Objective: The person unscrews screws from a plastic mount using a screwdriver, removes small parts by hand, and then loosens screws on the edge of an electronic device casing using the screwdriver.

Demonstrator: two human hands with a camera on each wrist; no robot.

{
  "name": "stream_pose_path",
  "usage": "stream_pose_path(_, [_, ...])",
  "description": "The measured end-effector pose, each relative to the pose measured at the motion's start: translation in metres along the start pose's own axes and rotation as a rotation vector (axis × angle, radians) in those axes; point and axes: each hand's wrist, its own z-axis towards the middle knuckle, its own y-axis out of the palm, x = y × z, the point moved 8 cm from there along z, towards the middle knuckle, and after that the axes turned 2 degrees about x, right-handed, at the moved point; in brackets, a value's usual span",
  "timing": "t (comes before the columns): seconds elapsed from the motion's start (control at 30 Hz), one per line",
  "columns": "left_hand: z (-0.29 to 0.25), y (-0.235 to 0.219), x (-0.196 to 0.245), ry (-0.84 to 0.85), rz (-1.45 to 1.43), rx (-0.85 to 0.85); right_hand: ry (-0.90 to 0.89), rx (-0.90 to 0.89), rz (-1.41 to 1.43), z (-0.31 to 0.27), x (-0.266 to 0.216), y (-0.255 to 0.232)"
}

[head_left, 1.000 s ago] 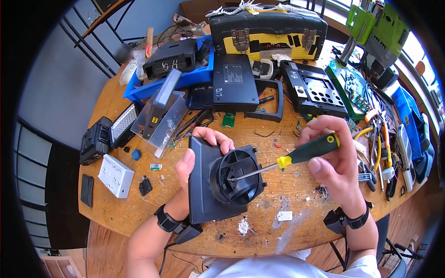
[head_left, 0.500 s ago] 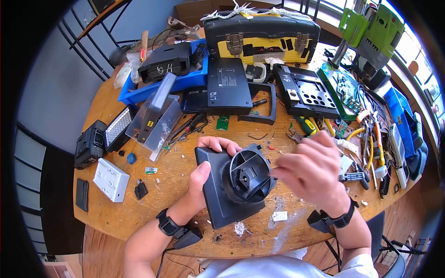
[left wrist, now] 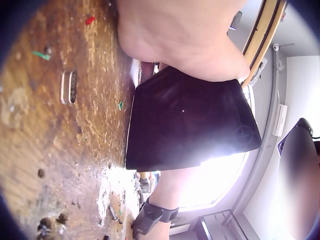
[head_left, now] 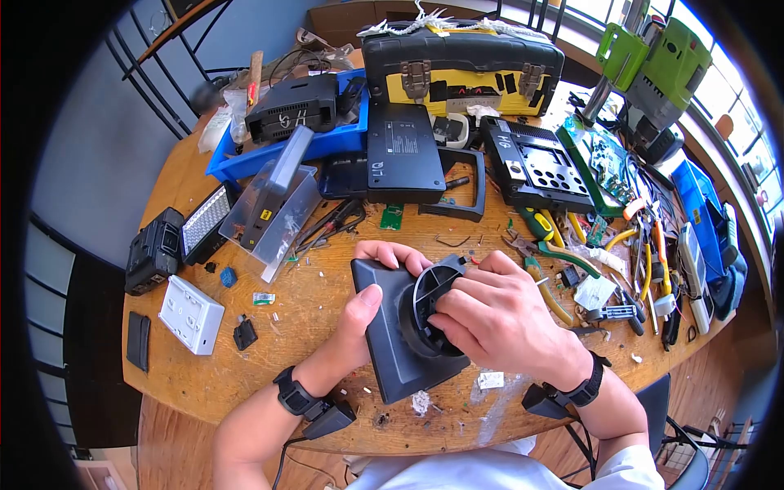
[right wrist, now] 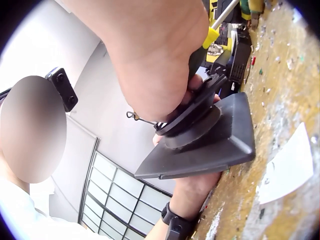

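My left hand point(head_left: 358, 320) grips a black square plastic base point(head_left: 390, 322) by its left side, thumb on the near face and fingers over the top edge. A round ribbed collar point(head_left: 425, 286) stands out from that face, turned to the right. The fingers of my right hand point(head_left: 510, 314) reach into the collar, thumb and fingertips bunched near its middle; what they touch there is hidden. Held in the right palm is a screwdriver point(right wrist: 210, 38) with a dark green handle, its yellow neck and metal shaft pointing away from the collar. The left wrist view shows the base's flat dark underside point(left wrist: 185, 122).
Pliers and cutters point(head_left: 653, 253) crowd the table's right side below a green drill stand point(head_left: 661, 73). At the back are a black-and-yellow toolbox point(head_left: 457, 73) and a blue tray point(head_left: 245, 163). A white plastic housing point(head_left: 190, 314) lies at left.
The screwdriver tip has left the collar, and the tool has been turned round in my right hand. That hand has moved left, its fingers now inside the collar. The left hand keeps its grip.
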Motion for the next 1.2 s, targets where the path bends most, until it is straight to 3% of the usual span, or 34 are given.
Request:
stream_pose_path(0.3, [0.003, 0.002, -0.001, -0.081, -0.061, -0.014, 0.005, 0.052, 0.054, -0.004, 0.004, -0.002])
stream_pose_path(0.53, [0.005, -0.003, 0.000, -0.171, -0.039, 0.093, -0.007, 0.076, 0.040, -0.003, 0.004, -0.014])
stream_pose_path(0.63, [0.006, -0.011, 0.000, -0.191, -0.072, 0.141, 0.095, 0.206, -0.090, -0.008, 0.022, -0.032])
stream_pose_path(0.8, [0.004, -0.026, -0.006, -0.181, -0.055, 0.191, 0.190, 0.203, -0.198, -0.018, 0.046, -0.037])
stream_pose_path(0.87, [0.003, -0.030, 0.004, -0.078, 0.296, 0.167, 0.185, 0.175, -0.197, -0.021, 0.047, -0.036])
stream_pose_path(0.97, [0.003, -0.035, 0.016, 0.021, 0.525, 0.134, 0.165, 0.120, -0.195, -0.023, 0.047, -0.032])
stream_pose_path(1.2, [0.005, -0.035, 0.028, -0.025, 0.587, 0.051, 0.156, 0.009, -0.185, -0.028, 0.048, -0.020])
